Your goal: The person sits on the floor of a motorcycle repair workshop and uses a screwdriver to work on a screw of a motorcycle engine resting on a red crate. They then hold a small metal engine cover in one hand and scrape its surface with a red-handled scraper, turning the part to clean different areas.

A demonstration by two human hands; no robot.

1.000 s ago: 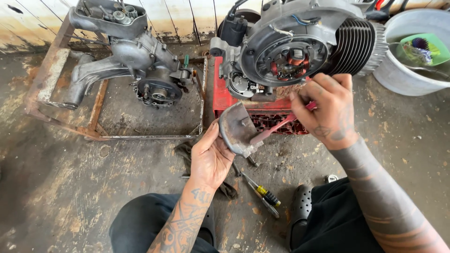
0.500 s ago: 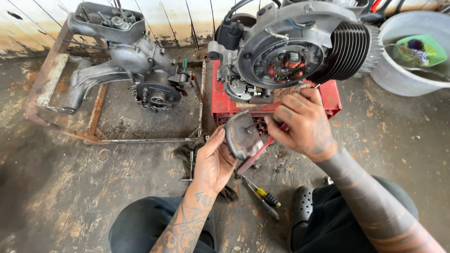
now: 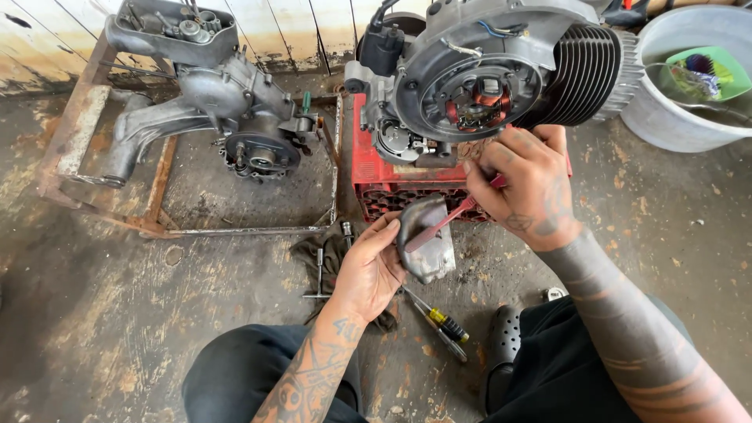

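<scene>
My left hand [image 3: 368,270] grips a curved grey metal cover [image 3: 428,243] and holds it just above the concrete floor. My right hand [image 3: 526,182] pinches a red-handled tool [image 3: 448,221] whose tip rests inside the cover's hollow. Both hands work directly in front of a grey engine [image 3: 501,74] with cooling fins, which sits on a red plastic crate [image 3: 376,176]. The engine's round open side with copper coils faces me, just above my right hand.
A second engine casing [image 3: 211,94] lies in a rusty metal frame [image 3: 86,149] at the left. A yellow-and-black screwdriver [image 3: 442,321], a T-handle wrench [image 3: 319,274] and a dark rag lie below my left hand. A grey tub [image 3: 674,110] stands at the right. My knees and a black shoe [image 3: 503,345] are close below.
Both hands stay on the cover and the tool. My right hand dipped toward the cover and then drew back up to the right, sliding the red tool along the cover's inside.
</scene>
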